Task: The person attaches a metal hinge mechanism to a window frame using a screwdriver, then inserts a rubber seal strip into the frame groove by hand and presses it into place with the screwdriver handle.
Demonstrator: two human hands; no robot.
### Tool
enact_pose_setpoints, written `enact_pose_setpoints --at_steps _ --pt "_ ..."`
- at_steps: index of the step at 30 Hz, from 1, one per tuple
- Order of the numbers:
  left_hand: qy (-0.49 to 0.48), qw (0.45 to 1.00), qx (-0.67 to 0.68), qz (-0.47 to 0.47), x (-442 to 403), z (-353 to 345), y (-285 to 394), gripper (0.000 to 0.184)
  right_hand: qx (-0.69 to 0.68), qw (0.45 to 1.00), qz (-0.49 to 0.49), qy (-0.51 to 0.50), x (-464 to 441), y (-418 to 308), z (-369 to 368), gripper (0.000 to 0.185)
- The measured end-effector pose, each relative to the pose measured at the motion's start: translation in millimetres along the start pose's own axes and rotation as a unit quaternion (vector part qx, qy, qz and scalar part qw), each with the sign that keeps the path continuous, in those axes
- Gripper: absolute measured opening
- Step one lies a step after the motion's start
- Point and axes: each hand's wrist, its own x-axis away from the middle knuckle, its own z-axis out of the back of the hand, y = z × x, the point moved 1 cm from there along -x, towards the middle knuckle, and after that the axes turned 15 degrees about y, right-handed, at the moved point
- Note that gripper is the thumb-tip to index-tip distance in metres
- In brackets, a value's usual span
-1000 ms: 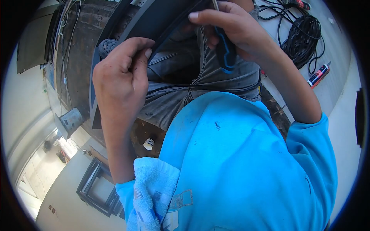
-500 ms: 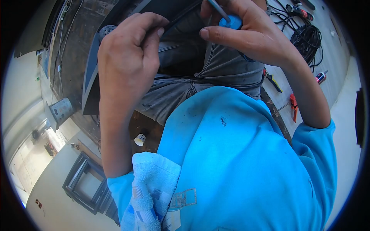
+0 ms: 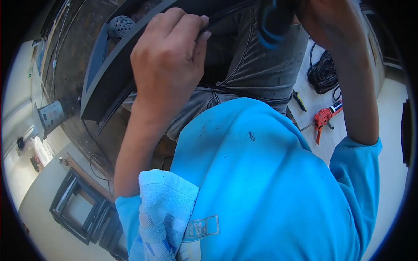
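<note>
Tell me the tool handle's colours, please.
The tool handle is black with blue trim, blurred, in the head view.

Right of the left fingers (image 3: 193, 27) and lower, well apart, a coil of black cable (image 3: 323, 75) lies on a pale surface (image 3: 337, 131). Below the coil, further from the fingers, is a red caulking gun (image 3: 323, 118) with a cartridge in it; pliers (image 3: 299, 101) with yellow-and-black handles lie between the coil and the gun, partly hidden.

Left of the fingers is a grey perforated rounded piece (image 3: 121, 26), and beyond it a thin white cord (image 3: 54, 64). Lower left, well apart, stands a stained grey container (image 3: 51, 116); further down, dark frames (image 3: 65, 209) lie together. Directly below the fingers, well down, hangs a pale blue-and-white towel (image 3: 165, 195).
</note>
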Motion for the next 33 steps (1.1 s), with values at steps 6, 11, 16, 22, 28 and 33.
enact_pose_setpoints --at_steps 6,11,16,22,28,33 --pt "0.041 0.999 -0.021 -0.012 7 -3 -3 0.016 -0.005 0.994 0.108 0.006 -20 11 -31 0.032" --pt "0.029 0.998 -0.056 -0.007 7 0 4 0.016 0.136 0.974 0.173 -0.048 -31 25 -35 0.034" --pt "0.065 0.995 -0.065 -0.024 19 -1 -4 0.016 0.311 0.907 0.263 -0.108 -38 20 -30 0.033" --pt "0.106 0.993 -0.041 -0.010 24 -11 -5 0.020 0.445 0.718 0.533 -0.045 -44 -14 -35 0.027" --pt "0.068 0.997 -0.041 0.014 21 -5 -4 0.016 0.309 0.862 0.383 -0.118 -43 8 -40 0.020" --pt "0.060 0.997 -0.035 0.017 22 -5 -4 0.015 0.425 0.826 0.341 -0.145 -21 0 -49 0.023"
